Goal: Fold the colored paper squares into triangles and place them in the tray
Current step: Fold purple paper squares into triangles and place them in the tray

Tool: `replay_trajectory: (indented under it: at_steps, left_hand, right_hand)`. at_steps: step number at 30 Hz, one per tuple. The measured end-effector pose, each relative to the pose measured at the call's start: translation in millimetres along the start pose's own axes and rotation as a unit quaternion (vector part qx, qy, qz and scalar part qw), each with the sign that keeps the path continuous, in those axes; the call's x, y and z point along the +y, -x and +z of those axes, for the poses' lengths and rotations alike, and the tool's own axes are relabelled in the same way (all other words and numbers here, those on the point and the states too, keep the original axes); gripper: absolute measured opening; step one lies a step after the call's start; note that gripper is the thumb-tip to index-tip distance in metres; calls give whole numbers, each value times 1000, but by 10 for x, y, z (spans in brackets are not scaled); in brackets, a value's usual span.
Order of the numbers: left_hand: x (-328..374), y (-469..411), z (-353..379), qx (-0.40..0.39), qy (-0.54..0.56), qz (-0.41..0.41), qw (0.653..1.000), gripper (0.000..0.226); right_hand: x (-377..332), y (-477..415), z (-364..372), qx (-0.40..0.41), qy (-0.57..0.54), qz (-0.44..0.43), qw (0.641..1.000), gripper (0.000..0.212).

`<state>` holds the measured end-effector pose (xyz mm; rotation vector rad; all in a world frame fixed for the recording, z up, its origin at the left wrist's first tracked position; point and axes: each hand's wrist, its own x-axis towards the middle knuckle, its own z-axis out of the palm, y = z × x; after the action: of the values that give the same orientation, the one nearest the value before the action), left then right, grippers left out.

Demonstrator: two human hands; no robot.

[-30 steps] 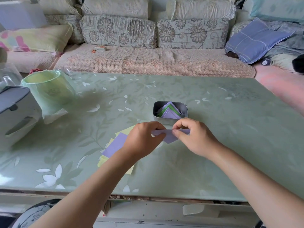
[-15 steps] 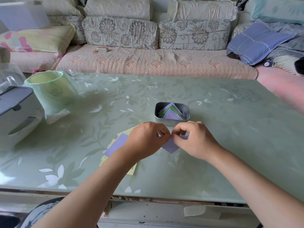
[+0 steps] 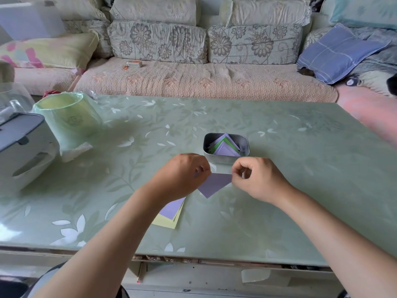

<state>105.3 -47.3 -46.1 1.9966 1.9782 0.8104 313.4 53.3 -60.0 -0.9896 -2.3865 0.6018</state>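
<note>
Head camera looks down and forward across table [image 3: 300, 168] toward sofa [image 3: 193, 82].

Corners of purple triangle [image 3: 214, 184] hidden inside left hand [image 3: 182, 176] and right hand [image 3: 258, 180], paper stack [image 3: 170, 214] partly under forearm

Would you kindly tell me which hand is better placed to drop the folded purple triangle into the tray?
Right, probably. Both hands pinch top corners of the purple triangle, but the right hand sits closer to the tray; the left hand lies further aside.
</note>
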Motion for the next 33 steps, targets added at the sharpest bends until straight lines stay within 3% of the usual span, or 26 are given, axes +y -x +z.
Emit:
replay_trajectory:
  at_steps: [8,13,22,33]
  left_hand:
    - [-135,13,-98,1,-3,-15,1000,17]
    - [-48,19,-17,-7,-2,8,1000,12]
    - [52,17,147,58,-76,42,995,9]
    - [-9,16,-67,-3,8,-3,1000,10]
  right_hand:
    - [88,-17,-7,34,-3,16,999,14]
    - [-13,-24,70,16,-56,-28,998,11]
    - [-104,-34,170,14,-31,-88,996,7]
    - [-74,-13,106,47,14,-112,992,12]
